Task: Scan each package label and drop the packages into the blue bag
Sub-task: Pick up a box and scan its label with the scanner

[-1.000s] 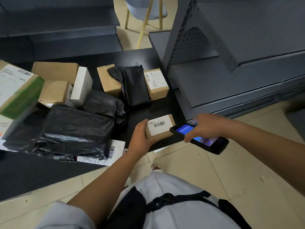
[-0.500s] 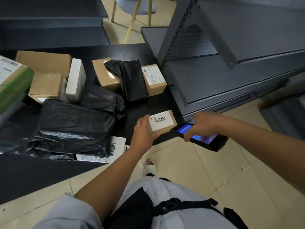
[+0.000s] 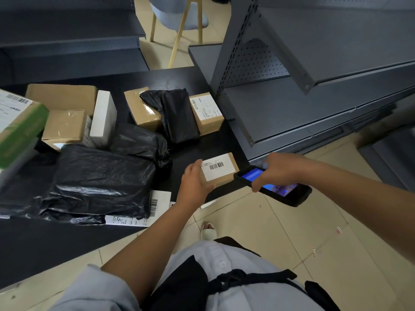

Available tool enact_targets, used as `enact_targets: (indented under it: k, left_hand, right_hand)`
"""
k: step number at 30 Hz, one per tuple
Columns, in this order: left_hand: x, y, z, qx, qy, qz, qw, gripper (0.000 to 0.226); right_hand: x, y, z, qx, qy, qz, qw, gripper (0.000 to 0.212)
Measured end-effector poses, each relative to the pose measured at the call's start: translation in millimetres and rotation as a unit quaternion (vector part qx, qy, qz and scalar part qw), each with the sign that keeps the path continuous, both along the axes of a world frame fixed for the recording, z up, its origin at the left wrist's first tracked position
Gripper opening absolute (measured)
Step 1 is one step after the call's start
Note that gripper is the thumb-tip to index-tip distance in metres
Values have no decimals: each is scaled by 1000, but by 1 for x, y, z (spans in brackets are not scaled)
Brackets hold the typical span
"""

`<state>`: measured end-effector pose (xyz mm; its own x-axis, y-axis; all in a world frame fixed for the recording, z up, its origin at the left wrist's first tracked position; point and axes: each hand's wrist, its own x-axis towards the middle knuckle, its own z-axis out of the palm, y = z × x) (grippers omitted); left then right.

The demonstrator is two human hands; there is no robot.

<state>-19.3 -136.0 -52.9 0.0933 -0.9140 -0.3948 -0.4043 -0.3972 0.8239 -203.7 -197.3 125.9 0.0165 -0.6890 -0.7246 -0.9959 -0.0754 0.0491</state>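
on the black table (image 3: 190, 81), everything sits to one side or the other of the small cardboard box (image 3: 221, 170) at its near right corner. far left of that box, at the frame's edge, a green-sided carton (image 3: 20, 129) with a white label tilts into view. right of it lie two plain cardboard boxes (image 3: 65, 125), one behind the other, and a white box (image 3: 103, 118) standing on edge against them. nearer the camera, a large black plastic parcel (image 3: 101, 182) spreads across the table, with a white barcode label (image 3: 157, 204) showing under its right end, just left of the small box. behind the small box, a taped brown box (image 3: 141, 111), a black wrapped parcel (image 3: 177, 115) leaning over it, and a labelled carton (image 3: 206, 112) sit side by side.

the left hand (image 3: 194, 184) grips the small cardboard box from its left end, thumb on top beside the white barcode label, fingers curled under it. the box is over the table's near right corner, label up; whether it rests on the table i cannot tell.

just right of the box, almost touching its corner, the right hand (image 3: 276, 170) holds a black handheld scanner (image 3: 272, 186), fingers curled over its lit blue screen, its front end aimed at the box. further right stands grey metal shelving (image 3: 314, 70) on a beige tile floor (image 3: 292, 232).
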Motion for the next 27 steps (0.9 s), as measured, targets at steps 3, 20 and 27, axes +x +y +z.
enact_targets:
  k: [3, 20, 27]
  left_hand:
    - [1, 1, 5, 1, -5, -5, 1000, 86]
    - [-27, -2, 29, 130, -37, 95, 986, 90]
    - [-50, -7, 39, 151, 56, 270, 949, 88]
  right_hand:
    - [-12, -6, -8, 28, -104, -92, 990, 40]
    - [-48, -42, -117, 126, -468, -477, 733, 32]
    - [-45, -61, -128, 182, -479, -440, 738, 28]
